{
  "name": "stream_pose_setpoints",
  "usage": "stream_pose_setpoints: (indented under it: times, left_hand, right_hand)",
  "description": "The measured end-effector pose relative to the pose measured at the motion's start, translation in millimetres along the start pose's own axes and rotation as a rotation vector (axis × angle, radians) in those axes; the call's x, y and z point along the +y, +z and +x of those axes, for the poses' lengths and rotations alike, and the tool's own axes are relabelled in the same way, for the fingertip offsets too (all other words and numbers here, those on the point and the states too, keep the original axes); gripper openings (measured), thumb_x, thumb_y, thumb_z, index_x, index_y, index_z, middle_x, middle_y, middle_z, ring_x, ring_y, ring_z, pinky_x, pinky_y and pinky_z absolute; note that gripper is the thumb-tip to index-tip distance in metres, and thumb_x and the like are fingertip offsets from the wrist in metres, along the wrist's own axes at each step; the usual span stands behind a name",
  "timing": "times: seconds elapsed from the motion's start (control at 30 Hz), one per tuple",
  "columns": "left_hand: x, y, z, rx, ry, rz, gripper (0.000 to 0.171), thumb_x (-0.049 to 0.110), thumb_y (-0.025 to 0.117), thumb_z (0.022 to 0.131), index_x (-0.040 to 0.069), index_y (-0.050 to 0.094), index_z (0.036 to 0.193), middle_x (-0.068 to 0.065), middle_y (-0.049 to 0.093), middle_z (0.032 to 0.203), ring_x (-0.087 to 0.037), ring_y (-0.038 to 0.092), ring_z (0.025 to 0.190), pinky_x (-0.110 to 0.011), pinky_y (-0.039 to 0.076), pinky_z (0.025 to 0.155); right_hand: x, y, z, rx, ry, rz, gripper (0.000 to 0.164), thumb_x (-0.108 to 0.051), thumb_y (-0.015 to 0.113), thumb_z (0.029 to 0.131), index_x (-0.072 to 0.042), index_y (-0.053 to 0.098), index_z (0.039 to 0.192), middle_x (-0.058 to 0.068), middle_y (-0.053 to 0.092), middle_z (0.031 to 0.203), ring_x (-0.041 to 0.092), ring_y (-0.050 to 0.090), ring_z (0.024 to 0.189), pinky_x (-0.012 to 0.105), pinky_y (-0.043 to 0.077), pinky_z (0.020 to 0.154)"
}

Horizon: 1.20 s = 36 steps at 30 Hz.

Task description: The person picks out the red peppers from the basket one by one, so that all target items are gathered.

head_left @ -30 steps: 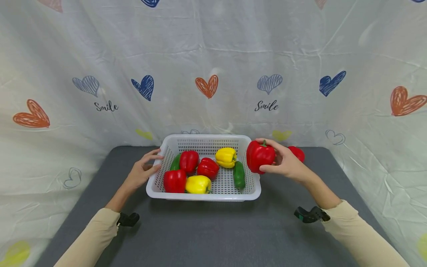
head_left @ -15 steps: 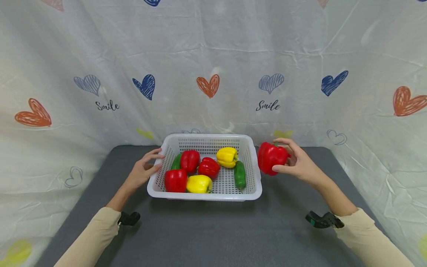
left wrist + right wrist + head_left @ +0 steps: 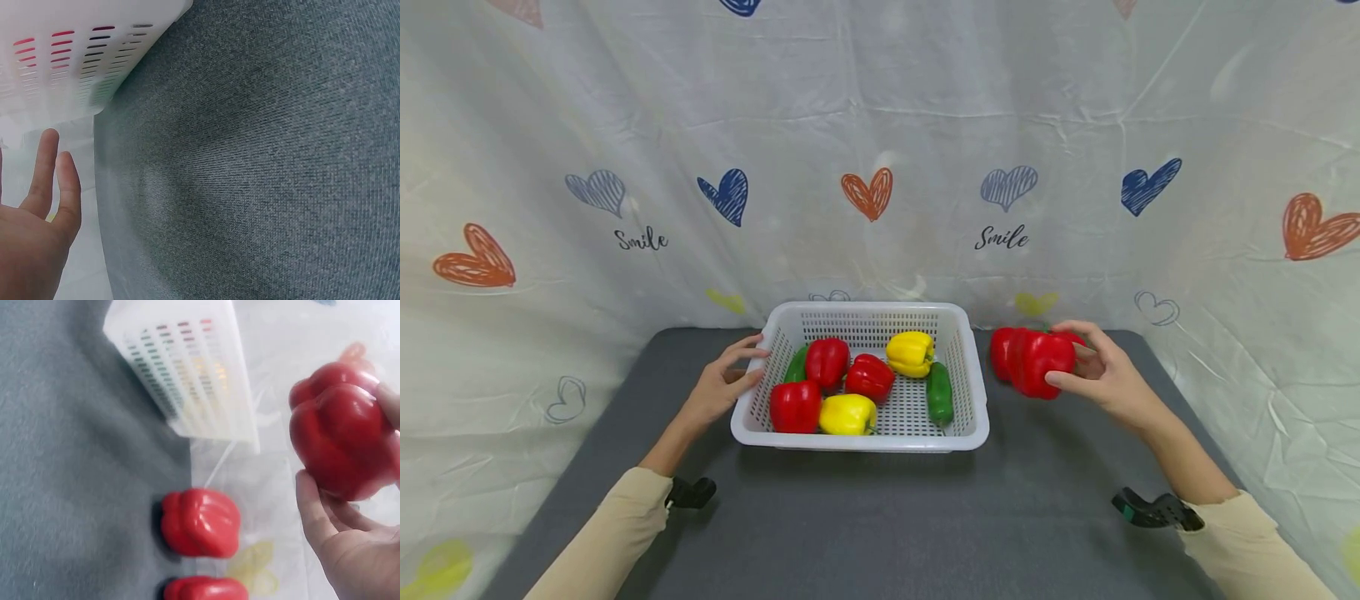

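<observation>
The right hand [image 3: 1112,379] held a red pepper [image 3: 1041,364] between thumb and curved fingers, parted to its width. The pepper was above the table [image 3: 880,517], right of the basket [image 3: 857,442], long axis roughly upright, lobed end down. Two other red peppers [image 3: 201,522] lay behind. The left hand [image 3: 718,387], fingers loosely spread, was at the basket's left rim.

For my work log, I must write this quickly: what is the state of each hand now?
Left hand: open, at the white basket.
Right hand: holding a red bell pepper.
</observation>
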<state>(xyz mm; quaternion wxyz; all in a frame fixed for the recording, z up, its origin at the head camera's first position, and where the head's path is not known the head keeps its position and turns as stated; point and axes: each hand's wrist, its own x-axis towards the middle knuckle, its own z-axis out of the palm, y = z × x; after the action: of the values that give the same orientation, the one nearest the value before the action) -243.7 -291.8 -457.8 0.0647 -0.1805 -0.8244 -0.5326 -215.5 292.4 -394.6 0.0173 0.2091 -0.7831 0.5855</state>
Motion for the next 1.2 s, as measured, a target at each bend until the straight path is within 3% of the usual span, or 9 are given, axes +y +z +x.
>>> stream_pose_setpoints:
  times: [0.13,0.5,0.77,1.0,1.2]
  left_hand:
    - [-0.3,-0.4,0.5,-0.006,-0.013,0.000,0.035,0.004,0.065,0.099,-0.002,0.060,0.134,-0.017,0.036,0.157,-0.050,0.065,0.100,-0.032,0.059,0.077]
    - [0.6,0.5,-1.1,0.000,-0.007,-0.006,0.035,0.003,0.065,0.099,-0.002,0.060,0.133,-0.019,0.036,0.157,-0.047,0.066,0.101,-0.033,0.059,0.077]
    - [2.4,1.9,-0.7,-0.007,0.004,-0.013,0.036,0.001,0.064,0.099,-0.004,0.059,0.134,-0.020,0.035,0.157,-0.050,0.065,0.101,-0.032,0.058,0.077]
    - [4.8,1.6,-0.9,0.001,-0.005,-0.001,0.036,0.002,0.065,0.099,-0.003,0.060,0.134,-0.020,0.036,0.157,-0.049,0.065,0.101,-0.032,0.058,0.078]
    - [6.3,1.6,-0.6,0.000,-0.021,-0.006,0.036,0.003,0.065,0.099,-0.002,0.060,0.134,-0.018,0.036,0.157,-0.050,0.065,0.103,-0.034,0.059,0.078]
  right_hand:
    - [4.7,-9.2,-8.3,0.013,-0.001,-0.002,0.057,0.007,0.071,0.091,-0.005,0.048,0.142,0.012,0.053,0.133,0.026,0.063,0.109,0.038,0.060,0.078]
    - [19.9,-31.9,-26.0,0.078,0.065,-0.018,0.061,0.005,0.069,0.093,-0.007,0.047,0.148,0.009,0.057,0.131,0.020,0.064,0.109,0.035,0.060,0.077]
    - [39.0,-47.0,-30.8,0.168,0.081,-0.093,0.060,0.004,0.071,0.092,-0.006,0.047,0.147,0.001,0.055,0.131,0.012,0.065,0.106,0.029,0.059,0.075]
    - [55.2,-63.1,-31.6,0.247,0.118,-0.165,0.063,-0.003,0.072,0.094,-0.008,0.046,0.150,-0.002,0.046,0.139,0.012,0.050,0.115,0.022,0.056,0.076]
    - [62.1,-74.6,-31.5,0.280,0.156,-0.214,0.065,-0.011,0.073,0.095,-0.012,0.045,0.153,0.004,0.043,0.144,0.011,0.045,0.118,0.017,0.053,0.077]
